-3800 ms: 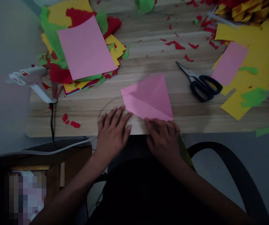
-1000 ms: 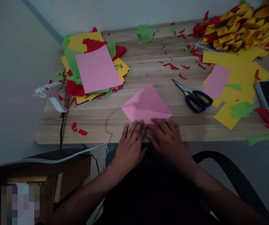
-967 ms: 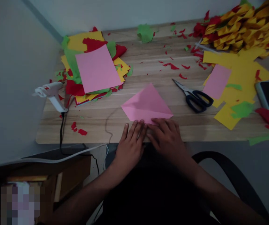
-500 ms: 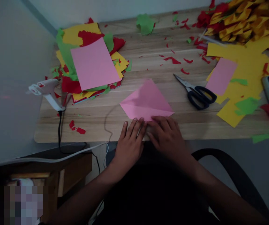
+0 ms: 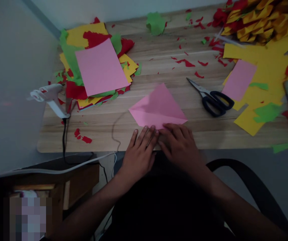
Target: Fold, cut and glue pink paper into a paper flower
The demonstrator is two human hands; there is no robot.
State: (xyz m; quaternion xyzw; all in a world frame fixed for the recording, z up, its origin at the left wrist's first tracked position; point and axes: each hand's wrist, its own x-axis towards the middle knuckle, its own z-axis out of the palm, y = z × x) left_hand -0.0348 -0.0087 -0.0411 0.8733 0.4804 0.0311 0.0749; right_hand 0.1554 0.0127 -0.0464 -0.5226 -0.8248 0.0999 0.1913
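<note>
A pink paper sheet [image 5: 157,106] folded into a triangle lies on the wooden desk [image 5: 103,125], its near edge by the front rim. My left hand [image 5: 140,152] lies flat with its fingertips pressing the paper's near edge. Beside it, my right hand [image 5: 180,145] presses the same edge, fingers spread flat. The two hands touch each other at the middle of the fold. Neither hand grips anything.
Black-handled scissors [image 5: 213,98] lie right of the fold. A stack of coloured sheets topped by a pink sheet [image 5: 100,67] sits at back left. A white glue gun [image 5: 50,98] with a cable rests at the left edge. Yellow sheets [image 5: 267,67], a pink strip [image 5: 239,80] and red scraps cover the right.
My left hand has slid right along the paper's near edge until it met the right hand. Over the last second both hands stay pressed there; only the view shifts slightly.
</note>
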